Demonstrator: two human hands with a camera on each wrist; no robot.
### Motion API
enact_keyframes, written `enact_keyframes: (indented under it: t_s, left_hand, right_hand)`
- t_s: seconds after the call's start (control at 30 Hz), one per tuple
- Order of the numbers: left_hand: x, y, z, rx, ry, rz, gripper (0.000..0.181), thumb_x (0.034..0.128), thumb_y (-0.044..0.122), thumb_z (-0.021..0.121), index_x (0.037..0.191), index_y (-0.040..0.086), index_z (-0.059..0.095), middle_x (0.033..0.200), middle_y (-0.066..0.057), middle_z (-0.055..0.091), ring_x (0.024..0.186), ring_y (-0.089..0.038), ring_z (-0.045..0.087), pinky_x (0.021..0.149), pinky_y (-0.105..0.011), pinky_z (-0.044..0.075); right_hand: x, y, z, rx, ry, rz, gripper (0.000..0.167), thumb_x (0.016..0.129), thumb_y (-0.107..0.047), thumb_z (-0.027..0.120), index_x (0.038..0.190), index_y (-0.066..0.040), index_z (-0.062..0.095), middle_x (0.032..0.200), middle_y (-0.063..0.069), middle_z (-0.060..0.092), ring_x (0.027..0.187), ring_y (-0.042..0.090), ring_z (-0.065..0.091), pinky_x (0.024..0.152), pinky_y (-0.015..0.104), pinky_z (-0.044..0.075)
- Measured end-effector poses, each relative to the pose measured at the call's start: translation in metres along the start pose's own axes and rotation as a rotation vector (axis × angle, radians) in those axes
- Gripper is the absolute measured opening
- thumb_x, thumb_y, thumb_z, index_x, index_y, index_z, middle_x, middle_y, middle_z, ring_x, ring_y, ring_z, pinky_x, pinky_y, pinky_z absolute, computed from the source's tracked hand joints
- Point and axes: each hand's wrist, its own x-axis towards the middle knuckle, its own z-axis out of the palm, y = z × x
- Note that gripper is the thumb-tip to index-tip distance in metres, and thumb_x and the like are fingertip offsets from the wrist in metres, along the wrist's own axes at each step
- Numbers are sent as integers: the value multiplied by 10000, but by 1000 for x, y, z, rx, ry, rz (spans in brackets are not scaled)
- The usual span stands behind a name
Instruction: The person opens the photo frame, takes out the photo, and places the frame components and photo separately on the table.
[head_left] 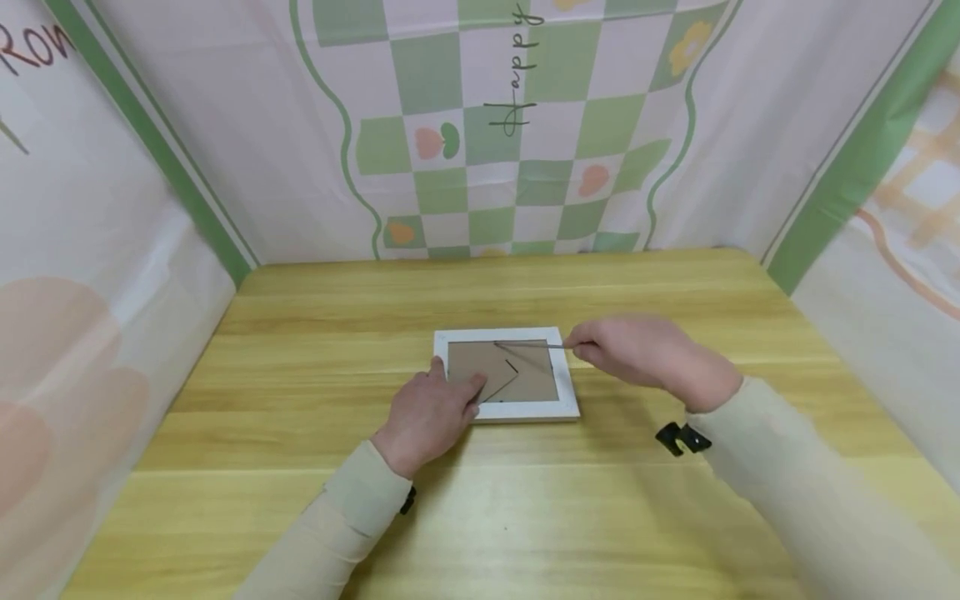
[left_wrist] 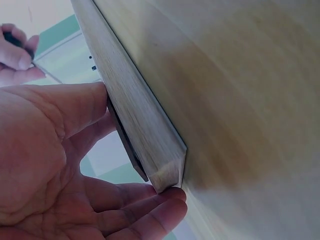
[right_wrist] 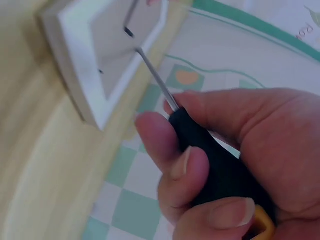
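A white picture frame [head_left: 528,411] lies on the table with its brown backing board [head_left: 468,358] facing up. My left hand [head_left: 429,417] holds the frame's near left corner. One finger rests on the board, and the left wrist view shows fingers around the wooden corner [left_wrist: 165,177]. My right hand [head_left: 645,354] grips a screwdriver [right_wrist: 215,165] with a dark handle and a yellow end. Its thin metal shaft [head_left: 536,345] reaches in from the right, the tip at the board's far edge. Small black tabs [right_wrist: 100,71] stand along the board's edges.
The wood-grain table [head_left: 322,325] extends around the frame on all sides. Behind it hangs a green-and-white checked cloth [head_left: 491,175], with more printed cloth [head_left: 112,333] on both sides. Each wrist carries a black clip [head_left: 682,437].
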Motion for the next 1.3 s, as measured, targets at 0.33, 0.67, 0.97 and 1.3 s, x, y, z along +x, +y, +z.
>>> enact_keyframes:
  t_s: [0.33, 0.67, 0.97, 1.3]
  left_hand:
    - [-1, 1, -2, -2, -16, -10, 418, 1066, 355, 602, 1461, 219, 628, 1371, -427, 556, 1057, -532, 690, 732, -533, 609]
    - [-1, 2, -3, -5, -37, -34, 420, 1071, 368, 590, 1471, 244, 618, 1403, -428, 532, 1053, -521, 691, 690, -531, 614]
    - [-1, 2, -3, -15, -46, -43, 423, 1071, 371, 587, 1475, 251, 613, 1413, -431, 521, 1067, -528, 686, 690, -538, 614]
    - [0, 3, -2, -3, -89, -66, 445, 1074, 394, 572, 1505, 280, 579, 1459, -423, 483, 1051, -501, 693, 657, -507, 611]
  right_hand:
    - [20, 15, -28, 200, -214, 43, 340, 1106, -236, 517, 1388, -129, 675, 1231, 66, 741, 954, 150, 713, 880, 482, 564]
    - [-6, 8, 5, -76, 84, -24, 308, 1063, -218, 588, 1334, -218, 735, 1296, 24, 742, 1191, 311, 704, 895, 519, 586]
    - [-25, -7, 28, -178, 267, 3, 283, 1019, -216, 654, 1279, -269, 752, 774, -17, 743, 667, 140, 681, 383, 298, 330]
    - [-27, -10, 56, -291, 504, -83, 260, 920, -170, 785, 1175, -224, 787, 612, -13, 558, 481, 113, 483, 371, 289, 354]
